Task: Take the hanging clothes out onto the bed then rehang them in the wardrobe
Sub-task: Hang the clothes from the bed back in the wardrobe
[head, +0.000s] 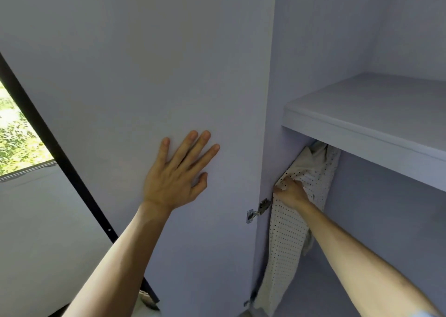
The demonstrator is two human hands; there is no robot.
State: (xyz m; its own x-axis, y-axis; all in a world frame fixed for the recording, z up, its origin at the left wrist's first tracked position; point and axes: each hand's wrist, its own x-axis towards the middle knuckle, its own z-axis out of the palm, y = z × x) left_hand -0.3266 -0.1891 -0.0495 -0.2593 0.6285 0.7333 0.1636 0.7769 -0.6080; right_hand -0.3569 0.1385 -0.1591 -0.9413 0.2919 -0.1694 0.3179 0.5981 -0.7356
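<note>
A white, black-dotted garment (287, 232) hangs bunched against the wardrobe's (386, 123) left inner wall, under the shelf.

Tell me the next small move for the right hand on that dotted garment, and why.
Probably draw the right hand toward you, easing the polka-dot garment out from under the shelf. It grips the fabric near the top, the left hand lies flat on the open wardrobe door, and the hanger is hidden, so it needs exposing before unhooking.

Left hand (179, 172) flat on wardrobe door (135, 75), right hand (290, 191) gripping dotted garment (287, 239)
</note>
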